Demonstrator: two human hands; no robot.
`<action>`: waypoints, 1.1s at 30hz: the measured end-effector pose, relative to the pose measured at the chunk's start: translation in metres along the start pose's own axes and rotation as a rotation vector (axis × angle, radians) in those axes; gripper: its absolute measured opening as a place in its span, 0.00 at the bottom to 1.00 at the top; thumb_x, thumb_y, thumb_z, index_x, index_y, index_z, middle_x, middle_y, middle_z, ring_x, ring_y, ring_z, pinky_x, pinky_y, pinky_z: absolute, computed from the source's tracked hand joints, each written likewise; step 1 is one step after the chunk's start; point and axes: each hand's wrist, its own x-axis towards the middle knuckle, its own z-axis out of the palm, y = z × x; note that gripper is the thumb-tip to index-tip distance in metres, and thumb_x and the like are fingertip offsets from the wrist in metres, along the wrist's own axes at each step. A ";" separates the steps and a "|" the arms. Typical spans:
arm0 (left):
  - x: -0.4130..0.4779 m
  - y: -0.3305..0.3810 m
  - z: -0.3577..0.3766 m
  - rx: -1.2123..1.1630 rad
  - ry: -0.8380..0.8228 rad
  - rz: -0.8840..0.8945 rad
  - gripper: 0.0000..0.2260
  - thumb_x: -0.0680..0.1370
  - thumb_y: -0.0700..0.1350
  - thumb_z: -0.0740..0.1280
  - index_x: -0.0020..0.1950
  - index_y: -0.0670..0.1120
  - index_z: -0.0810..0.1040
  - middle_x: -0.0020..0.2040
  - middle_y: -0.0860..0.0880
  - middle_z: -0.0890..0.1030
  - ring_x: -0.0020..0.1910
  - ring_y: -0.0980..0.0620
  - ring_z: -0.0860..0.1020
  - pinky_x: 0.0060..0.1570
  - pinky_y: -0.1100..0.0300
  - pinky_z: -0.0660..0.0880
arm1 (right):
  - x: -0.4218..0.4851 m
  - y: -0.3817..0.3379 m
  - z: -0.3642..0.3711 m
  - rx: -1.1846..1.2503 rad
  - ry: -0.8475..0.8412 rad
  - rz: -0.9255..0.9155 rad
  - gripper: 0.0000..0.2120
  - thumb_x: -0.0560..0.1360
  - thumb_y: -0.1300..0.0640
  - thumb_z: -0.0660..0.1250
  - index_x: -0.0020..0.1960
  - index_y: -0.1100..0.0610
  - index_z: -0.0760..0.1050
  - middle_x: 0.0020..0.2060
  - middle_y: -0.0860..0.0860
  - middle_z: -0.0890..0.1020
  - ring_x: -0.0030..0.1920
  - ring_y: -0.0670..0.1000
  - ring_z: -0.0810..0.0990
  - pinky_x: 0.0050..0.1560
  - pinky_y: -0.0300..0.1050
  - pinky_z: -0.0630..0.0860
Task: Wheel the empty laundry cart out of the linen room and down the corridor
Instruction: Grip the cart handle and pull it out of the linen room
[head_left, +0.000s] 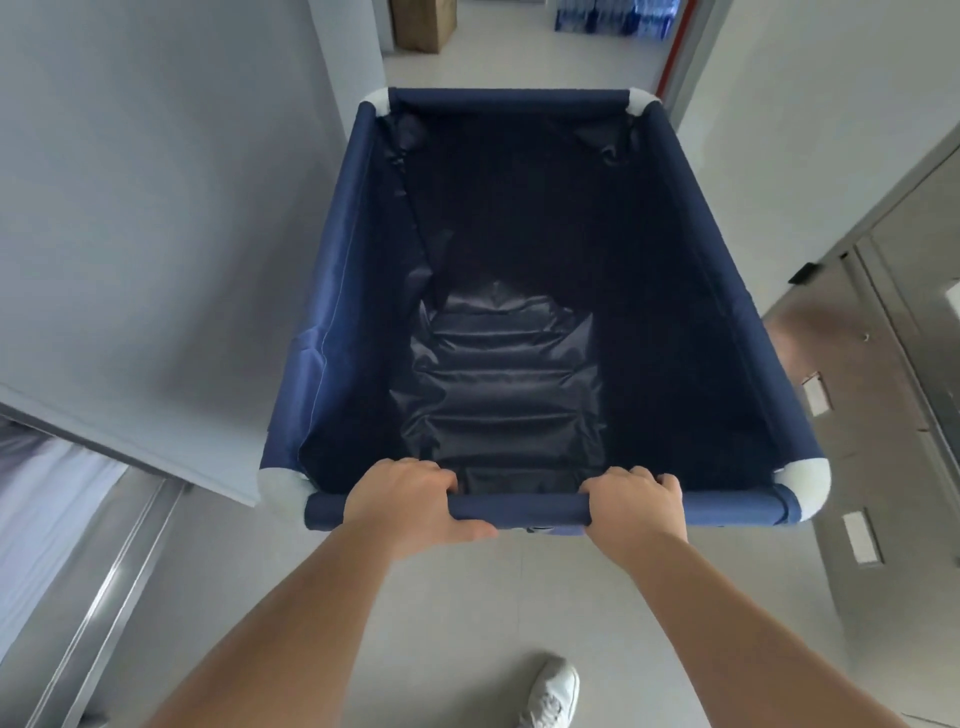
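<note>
The laundry cart (363, 291) is a deep navy-blue fabric bin with white corner pieces, and it fills the middle of the head view. Its dark inside holds nothing but wrinkled lining. My left hand (410, 501) grips the near rim bar left of centre, fingers curled over the top. My right hand (636, 512) grips the same bar right of centre. Both forearms reach forward from the bottom of the frame. The cart points straight ahead along a pale floor between two walls.
A grey wall (156, 208) runs close along the cart's left side, with a metal door frame (104, 597) at lower left. Steel doors (883, 389) stand at right. Ahead lie a cardboard box (423, 23) and blue bottle packs (613, 15). My white shoe (553, 693) shows below.
</note>
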 end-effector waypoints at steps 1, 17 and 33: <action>0.008 -0.002 -0.003 -0.007 0.003 -0.011 0.33 0.66 0.82 0.53 0.45 0.56 0.79 0.41 0.58 0.79 0.42 0.55 0.77 0.43 0.56 0.67 | 0.010 0.001 -0.005 0.000 0.001 -0.008 0.14 0.74 0.57 0.63 0.54 0.41 0.77 0.48 0.45 0.77 0.52 0.51 0.73 0.58 0.49 0.66; 0.134 -0.040 -0.052 -0.058 0.004 -0.054 0.36 0.63 0.83 0.50 0.47 0.57 0.79 0.43 0.58 0.78 0.42 0.55 0.77 0.45 0.54 0.74 | 0.151 0.010 -0.072 -0.061 0.007 -0.090 0.10 0.74 0.55 0.64 0.52 0.43 0.77 0.41 0.45 0.75 0.45 0.51 0.71 0.49 0.47 0.65; 0.298 -0.124 -0.110 -0.021 0.063 0.051 0.35 0.65 0.82 0.51 0.46 0.56 0.80 0.41 0.58 0.79 0.40 0.54 0.75 0.46 0.53 0.69 | 0.304 -0.012 -0.150 -0.017 0.061 -0.045 0.13 0.75 0.53 0.64 0.56 0.40 0.77 0.45 0.44 0.78 0.48 0.50 0.74 0.48 0.46 0.63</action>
